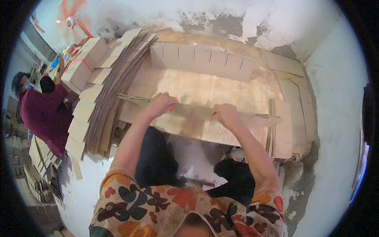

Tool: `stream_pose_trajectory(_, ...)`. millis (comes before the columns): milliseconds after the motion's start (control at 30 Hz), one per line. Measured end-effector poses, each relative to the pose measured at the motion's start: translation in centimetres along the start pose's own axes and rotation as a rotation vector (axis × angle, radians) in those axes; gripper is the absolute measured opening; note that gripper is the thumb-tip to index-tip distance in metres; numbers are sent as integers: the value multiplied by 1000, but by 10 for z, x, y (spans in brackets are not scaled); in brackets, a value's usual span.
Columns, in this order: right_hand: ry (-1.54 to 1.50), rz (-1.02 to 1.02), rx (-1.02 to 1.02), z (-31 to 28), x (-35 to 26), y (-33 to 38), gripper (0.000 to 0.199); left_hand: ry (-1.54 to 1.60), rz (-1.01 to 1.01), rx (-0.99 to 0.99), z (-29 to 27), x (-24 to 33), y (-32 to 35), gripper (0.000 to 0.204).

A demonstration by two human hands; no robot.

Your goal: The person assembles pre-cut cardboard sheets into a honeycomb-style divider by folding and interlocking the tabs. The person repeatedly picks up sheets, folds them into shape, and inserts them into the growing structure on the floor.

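Over a low wooden table, my two hands hold a bundle of thin cardboard strips stretched sideways between them. My left hand is closed around it left of the middle, and my right hand grips it further right. Orange covers show on some fingertips of both hands. The bundle is partly blurred, so how many pieces it has is unclear. Behind it, a long cardboard panel with slots stands on edge at the table's far side. More cardboard pieces stand upright at the right end.
A long leaning row of slotted cardboard sheets fills the table's left side, beside a carton with red tape. Flat cardboard lies by the right wall. A person in maroon works at far left. An orange fan hangs behind.
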State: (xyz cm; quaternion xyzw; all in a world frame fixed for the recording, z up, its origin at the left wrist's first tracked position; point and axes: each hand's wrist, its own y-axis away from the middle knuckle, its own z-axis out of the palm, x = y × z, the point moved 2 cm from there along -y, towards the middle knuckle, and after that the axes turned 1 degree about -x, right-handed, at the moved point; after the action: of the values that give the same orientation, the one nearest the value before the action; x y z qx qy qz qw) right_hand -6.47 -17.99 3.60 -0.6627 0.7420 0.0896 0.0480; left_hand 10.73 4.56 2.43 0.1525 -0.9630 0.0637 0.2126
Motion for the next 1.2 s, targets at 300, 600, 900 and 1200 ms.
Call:
stream_pose_trajectory(300,449,7,746,-90,-16,78,45,-669,55,623,-130,93,100,38)
stream_pose_trajectory(600,289,838,234,-11,141,165,71,-1062,-861,473,-135,-101,207,36)
stream_pose_trajectory(900,-29,1120,-200,32,177,206,95,-1015,-586,515,-117,-26,134,43)
stream_pose_trajectory(1200,292,1006,-44,78,197,201,48,-633,-212,471,-48,28,18,37)
